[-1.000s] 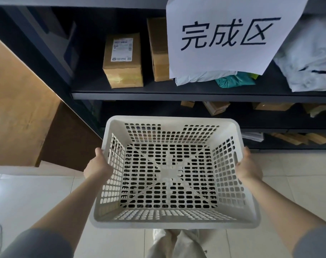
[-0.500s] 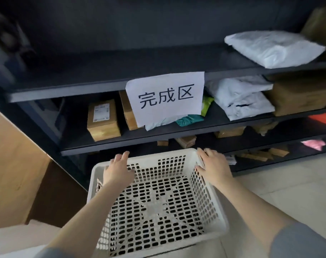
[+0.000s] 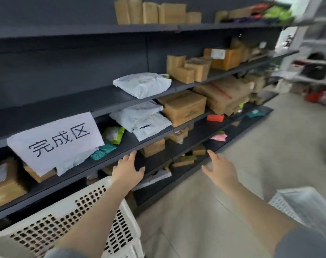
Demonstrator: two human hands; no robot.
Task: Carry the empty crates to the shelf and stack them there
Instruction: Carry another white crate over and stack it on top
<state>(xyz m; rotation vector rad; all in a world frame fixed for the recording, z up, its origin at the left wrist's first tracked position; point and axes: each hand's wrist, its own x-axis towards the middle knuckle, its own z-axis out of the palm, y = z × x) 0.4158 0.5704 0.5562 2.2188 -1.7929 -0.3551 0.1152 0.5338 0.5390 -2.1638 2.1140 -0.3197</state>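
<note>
Head view: 1 white perforated crate (image 3: 69, 220) sits low at the foot of the dark shelf (image 3: 121, 95), under a paper sign (image 3: 56, 140). The left hand (image 3: 126, 172) and right hand (image 3: 220, 170) are spread and empty. A second white crate (image 3: 305, 205), blurred, waits at lower right, apparently uncarried.

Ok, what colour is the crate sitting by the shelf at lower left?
White, with rows of small slot holes; the crate shows best in the head view.
</note>
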